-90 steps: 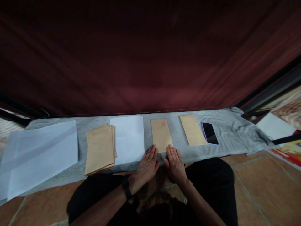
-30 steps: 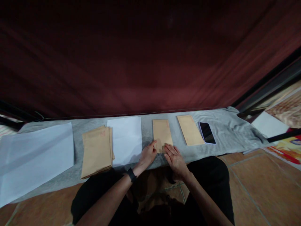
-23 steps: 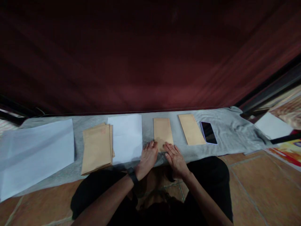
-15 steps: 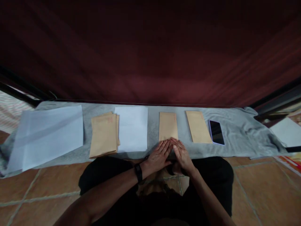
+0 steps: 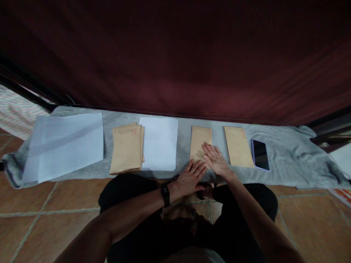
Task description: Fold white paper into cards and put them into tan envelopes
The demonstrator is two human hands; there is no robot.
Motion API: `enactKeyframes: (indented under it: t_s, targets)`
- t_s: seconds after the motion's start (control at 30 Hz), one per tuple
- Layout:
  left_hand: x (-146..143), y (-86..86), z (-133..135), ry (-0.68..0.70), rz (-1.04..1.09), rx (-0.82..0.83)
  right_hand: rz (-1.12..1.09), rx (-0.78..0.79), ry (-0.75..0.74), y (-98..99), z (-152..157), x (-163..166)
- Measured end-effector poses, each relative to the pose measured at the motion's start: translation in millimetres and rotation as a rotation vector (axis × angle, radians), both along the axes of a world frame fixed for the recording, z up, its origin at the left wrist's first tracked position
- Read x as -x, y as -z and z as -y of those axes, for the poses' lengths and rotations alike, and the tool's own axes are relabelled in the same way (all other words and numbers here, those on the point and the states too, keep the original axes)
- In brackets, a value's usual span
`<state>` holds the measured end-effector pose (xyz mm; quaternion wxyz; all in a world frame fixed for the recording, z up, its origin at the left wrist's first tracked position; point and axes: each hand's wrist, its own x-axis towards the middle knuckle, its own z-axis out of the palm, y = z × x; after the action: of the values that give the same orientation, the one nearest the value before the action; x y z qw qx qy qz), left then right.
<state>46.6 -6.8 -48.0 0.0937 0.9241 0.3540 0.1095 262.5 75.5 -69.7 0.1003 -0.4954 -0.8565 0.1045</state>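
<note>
A brown envelope lies lengthwise on the grey cloth in front of me. My right hand lies flat on its near right part, fingers stretched out. My left hand rests flat at the envelope's near end, fingers spread, a black band on the wrist. Neither hand holds anything.
A second brown envelope and a dark phone lie to the right. To the left are a white sheet, a stack of brown envelopes and a large white sheet. A dark red curtain hangs behind; the floor is tiled.
My right hand has slid forward up the envelope; my left hand stays at its near end. The view has swung to the left and down.
</note>
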Motion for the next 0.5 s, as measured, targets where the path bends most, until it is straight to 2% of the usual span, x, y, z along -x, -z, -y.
enactKeyframes:
  t_s: [0.33, 0.5]
  targets:
    - [2, 0.7, -1, 0.005, -0.140, -0.161, 0.124, -0.046, 0.080, 2.3, -52, 2]
    - [3, 4.7, -3, 0.010, -0.159, -0.191, 0.130, -0.066, 0.109, 2.1, -74, 4]
